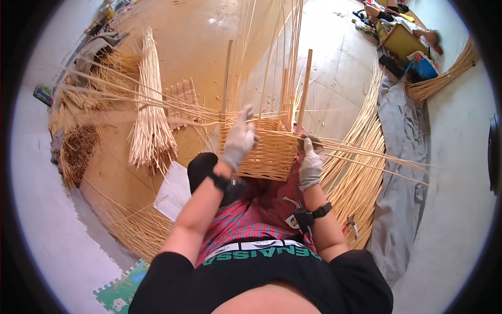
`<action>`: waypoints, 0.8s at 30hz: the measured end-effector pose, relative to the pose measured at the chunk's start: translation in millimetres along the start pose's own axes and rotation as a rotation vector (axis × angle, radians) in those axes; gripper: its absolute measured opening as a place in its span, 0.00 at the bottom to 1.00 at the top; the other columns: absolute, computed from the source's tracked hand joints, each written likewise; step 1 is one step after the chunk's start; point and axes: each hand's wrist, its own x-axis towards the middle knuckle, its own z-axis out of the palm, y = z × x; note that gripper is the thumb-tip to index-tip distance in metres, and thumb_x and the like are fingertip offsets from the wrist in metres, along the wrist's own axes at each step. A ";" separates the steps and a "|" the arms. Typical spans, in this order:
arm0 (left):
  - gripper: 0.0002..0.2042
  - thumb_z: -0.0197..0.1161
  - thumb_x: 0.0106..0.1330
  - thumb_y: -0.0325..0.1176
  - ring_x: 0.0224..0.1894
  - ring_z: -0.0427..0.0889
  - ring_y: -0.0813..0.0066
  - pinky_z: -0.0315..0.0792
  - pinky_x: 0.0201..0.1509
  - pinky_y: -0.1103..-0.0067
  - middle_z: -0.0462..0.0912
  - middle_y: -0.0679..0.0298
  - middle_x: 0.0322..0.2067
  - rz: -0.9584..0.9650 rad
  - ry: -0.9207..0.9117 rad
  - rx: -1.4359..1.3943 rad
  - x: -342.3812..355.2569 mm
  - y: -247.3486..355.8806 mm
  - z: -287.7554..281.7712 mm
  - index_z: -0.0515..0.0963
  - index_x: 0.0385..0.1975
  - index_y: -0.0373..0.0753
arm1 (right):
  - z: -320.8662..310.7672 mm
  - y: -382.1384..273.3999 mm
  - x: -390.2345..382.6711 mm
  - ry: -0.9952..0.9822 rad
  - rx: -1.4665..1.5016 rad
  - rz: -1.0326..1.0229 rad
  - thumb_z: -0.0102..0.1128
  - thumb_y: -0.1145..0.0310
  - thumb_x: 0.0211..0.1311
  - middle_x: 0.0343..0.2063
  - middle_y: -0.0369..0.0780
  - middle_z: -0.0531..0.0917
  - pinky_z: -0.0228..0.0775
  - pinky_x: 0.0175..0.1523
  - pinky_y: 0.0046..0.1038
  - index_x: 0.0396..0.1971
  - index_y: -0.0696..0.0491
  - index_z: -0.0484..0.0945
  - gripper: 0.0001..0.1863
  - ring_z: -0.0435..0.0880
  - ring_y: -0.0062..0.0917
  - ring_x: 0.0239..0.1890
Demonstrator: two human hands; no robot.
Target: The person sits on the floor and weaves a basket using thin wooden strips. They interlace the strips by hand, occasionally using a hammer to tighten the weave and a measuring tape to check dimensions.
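A partly woven wicker basket point(266, 155) rests at my lap, its weave golden-brown. Thin upright canes point(261, 63) and thicker wooden stakes point(305, 86) rise from it. My left hand point(239, 140), in a pale glove, lies against its left front near the upper edge. Its fingers are somewhat blurred but stretched out, one pointing upward, with no strand visibly gripped. At the right corner my gloved right hand point(311, 162) is closed, pinching wicker strands point(361, 152) that trail off to the right. More loose strands point(141, 99) fan out leftward from the basket's rim, blurred at their ends.
A pale cane bundle point(151, 110) and a small woven panel point(181, 102) lie on the floor to the left. Long canes point(361, 193) rest on grey cloth point(397, 183) at right, with pliers point(351, 226) on top. Another person point(430, 39) is at the far right.
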 end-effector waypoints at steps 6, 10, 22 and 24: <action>0.21 0.60 0.71 0.51 0.18 0.79 0.74 0.73 0.21 0.74 0.79 0.60 0.18 -0.368 -0.432 0.313 19.3 44.1 -9.3 0.78 0.47 0.35 | 82.9 -9.8 59.2 -0.326 -0.544 -0.339 0.55 0.79 0.69 0.55 0.43 0.80 0.79 0.55 0.31 0.61 0.51 0.72 0.22 0.81 0.34 0.56; 0.23 0.62 0.68 0.54 0.17 0.76 0.70 0.71 0.21 0.69 0.79 0.59 0.19 -0.362 -0.346 0.379 44.1 43.0 21.5 0.82 0.42 0.35 | 145.2 -6.2 147.7 -0.370 -1.314 -0.571 0.56 0.78 0.65 0.54 0.50 0.81 0.77 0.59 0.36 0.73 0.48 0.57 0.36 0.82 0.39 0.54; 0.20 0.66 0.68 0.37 0.14 0.79 0.73 0.73 0.16 0.73 0.84 0.54 0.26 -0.313 -0.244 0.057 8.5 28.7 17.2 0.73 0.54 0.34 | 9.1 -77.7 -11.0 -0.325 -1.411 0.040 0.62 0.60 0.68 0.35 0.47 0.87 0.81 0.41 0.34 0.58 0.54 0.74 0.22 0.88 0.34 0.31; 0.22 0.64 0.69 0.35 0.15 0.80 0.72 0.74 0.17 0.73 0.85 0.51 0.33 -0.269 -0.210 0.030 -8.8 35.7 18.2 0.69 0.60 0.34 | 43.0 -74.4 -18.3 -0.339 -1.391 -0.108 0.66 0.53 0.63 0.38 0.49 0.87 0.80 0.48 0.39 0.59 0.49 0.75 0.28 0.88 0.40 0.37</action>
